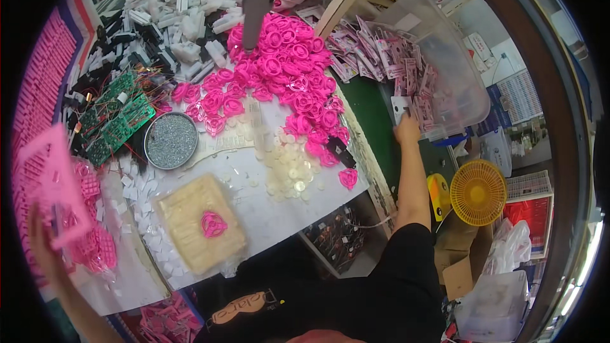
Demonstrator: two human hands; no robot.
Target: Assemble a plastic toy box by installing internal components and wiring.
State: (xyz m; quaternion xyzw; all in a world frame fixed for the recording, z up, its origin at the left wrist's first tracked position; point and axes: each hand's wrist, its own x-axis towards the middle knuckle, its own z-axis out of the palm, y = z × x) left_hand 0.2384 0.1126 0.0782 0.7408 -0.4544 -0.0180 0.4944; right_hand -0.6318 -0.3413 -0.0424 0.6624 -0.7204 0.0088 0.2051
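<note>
At the far left, my left hand (43, 241) grips the lower edge of a pink plastic frame (56, 171), tilted upright and slightly blurred. Under it lie bagged pink grid-like parts (101, 248). My right arm stretches out to the right, where my right hand (408, 129) pinches a small white card-like piece (400, 107) with a hole. That piece is beside a clear plastic bin (454, 89) of pink-and-white flat pieces (416, 82). Between my arms, one pink ring-shaped part (214, 224) lies on a wrapped cream block (197, 241).
A heap of pink ring parts (279, 57) covers the table's far middle, below a hanging grey tool (258, 6). White and black plastic pieces (171, 13), green circuit boards (121, 121), a round tin of small metal bits (171, 141) and translucent discs (292, 168) surround it. A yellow basket (478, 192) stands right.
</note>
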